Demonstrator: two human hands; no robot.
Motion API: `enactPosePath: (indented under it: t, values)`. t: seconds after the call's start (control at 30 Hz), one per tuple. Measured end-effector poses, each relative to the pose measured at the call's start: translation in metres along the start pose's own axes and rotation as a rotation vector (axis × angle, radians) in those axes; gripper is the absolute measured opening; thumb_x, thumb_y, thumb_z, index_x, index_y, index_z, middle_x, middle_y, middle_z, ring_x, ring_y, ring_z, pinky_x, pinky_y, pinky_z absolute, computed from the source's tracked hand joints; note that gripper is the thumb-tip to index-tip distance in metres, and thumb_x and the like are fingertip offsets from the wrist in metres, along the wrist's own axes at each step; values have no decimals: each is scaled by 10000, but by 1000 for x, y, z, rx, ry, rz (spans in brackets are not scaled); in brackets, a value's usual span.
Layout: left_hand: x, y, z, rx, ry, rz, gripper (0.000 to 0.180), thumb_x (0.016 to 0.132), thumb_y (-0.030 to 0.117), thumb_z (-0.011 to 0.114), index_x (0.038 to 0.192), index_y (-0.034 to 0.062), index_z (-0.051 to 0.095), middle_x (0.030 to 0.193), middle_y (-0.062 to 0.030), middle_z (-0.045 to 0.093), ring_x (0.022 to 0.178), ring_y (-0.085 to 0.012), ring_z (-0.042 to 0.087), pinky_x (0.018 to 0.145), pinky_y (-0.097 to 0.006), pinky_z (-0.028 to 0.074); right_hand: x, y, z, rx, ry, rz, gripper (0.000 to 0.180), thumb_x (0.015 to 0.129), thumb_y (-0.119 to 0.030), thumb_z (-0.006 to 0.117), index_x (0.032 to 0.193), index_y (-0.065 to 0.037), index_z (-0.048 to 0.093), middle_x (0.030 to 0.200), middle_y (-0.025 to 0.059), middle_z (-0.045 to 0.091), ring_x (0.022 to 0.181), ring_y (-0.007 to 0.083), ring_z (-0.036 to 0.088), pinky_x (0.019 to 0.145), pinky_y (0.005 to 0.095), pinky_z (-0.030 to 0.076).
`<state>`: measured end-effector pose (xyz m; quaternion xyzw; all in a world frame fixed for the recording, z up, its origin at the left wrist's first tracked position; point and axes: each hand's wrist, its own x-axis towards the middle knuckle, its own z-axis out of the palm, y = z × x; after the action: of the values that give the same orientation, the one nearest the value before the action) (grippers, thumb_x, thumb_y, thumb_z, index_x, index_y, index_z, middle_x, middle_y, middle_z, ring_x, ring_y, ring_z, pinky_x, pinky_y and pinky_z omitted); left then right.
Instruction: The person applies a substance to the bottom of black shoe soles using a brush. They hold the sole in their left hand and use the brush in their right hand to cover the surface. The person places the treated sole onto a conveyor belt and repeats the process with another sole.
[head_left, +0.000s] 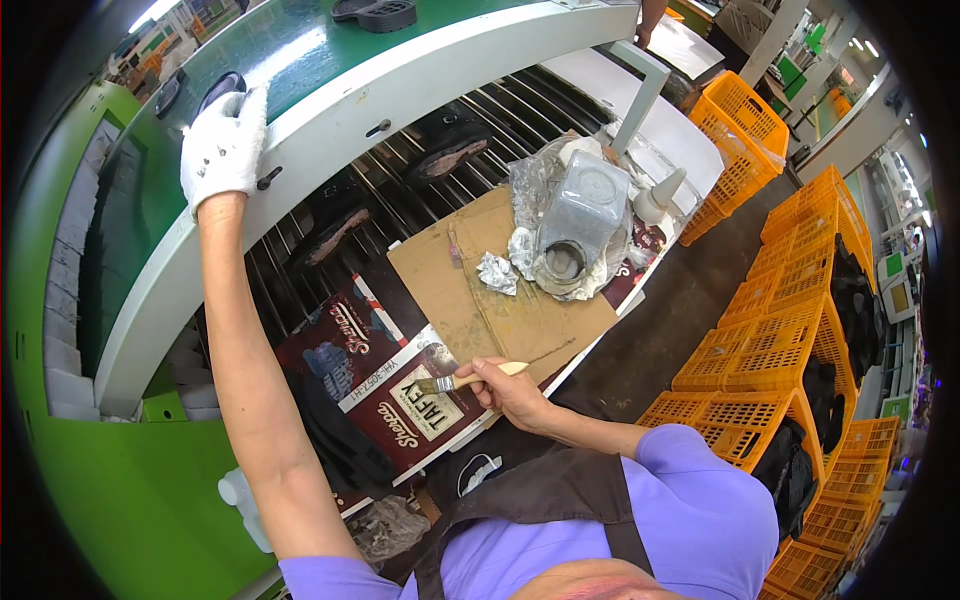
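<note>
My left hand (222, 150), in a white glove, reaches over the pale machine frame to the green belt (290, 60). Its fingers close on the edge of a dark shoe sole (222, 88), partly hidden by the glove. My bare right hand (505, 393) grips a paintbrush (450, 382) by its pale wooden handle. The bristles point left, over a dark red printed box panel (400, 425). Beyond that hand lies a stained cardboard sheet (450, 270). On it rest crumpled foil (497, 273) and a clear plastic jug (590, 195) amid crinkled plastic wrap.
Dark shoe uppers (450, 150) sit on metal rods below the belt. Another sole (375, 14) rides farther along it. A white nozzle bottle (655, 197) stands beside the jug. Stacked orange crates (760, 345) line the right. A person's arm shows at the top.
</note>
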<state>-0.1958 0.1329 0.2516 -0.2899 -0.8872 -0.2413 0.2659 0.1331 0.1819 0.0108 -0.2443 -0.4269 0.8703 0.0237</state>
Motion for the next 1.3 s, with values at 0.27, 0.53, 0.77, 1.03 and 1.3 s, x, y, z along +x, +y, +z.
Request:
enactPosePath:
  t: [0.27,0.53,0.77,1.03,1.3]
  values:
    - [0,-1,1,4,8,1,455,844,476,460,769,71,653,736,-148,625,714,-321,594,670,-358,450,1,1,0,-1,2,-4,319,941,-294,470,993,-15,615,668,-26,459,561,61,431,467,198,310]
    - [0,0,0,14,-24,-21,456,848,474,456,774,71,655,744,-150,626,726,-326,592,680,-355,452,1,1,-1,-10,8,12,308,934,-295,482,988,-23,619,670,-27,463,565,59,435,463,199,311]
    - [1,-2,1,18,-18,-8,451,851,472,459,787,70,652,769,-157,625,743,-336,592,690,-362,453,0,-1,1,-10,7,18,307,933,-292,484,983,-22,620,665,-29,463,566,58,433,460,200,308]
    - [0,0,1,20,-17,-17,455,849,476,460,795,68,654,774,-163,622,738,-340,589,689,-363,454,1,3,-1,-18,-4,1,311,936,-293,478,985,-20,619,658,-29,462,566,55,426,471,199,302]
    - [-1,3,-1,7,-42,-36,459,844,480,468,822,66,665,800,-161,631,759,-334,599,708,-352,461,4,5,-1,-11,-13,4,301,935,-285,483,971,-21,622,658,-29,465,564,53,425,480,194,304]
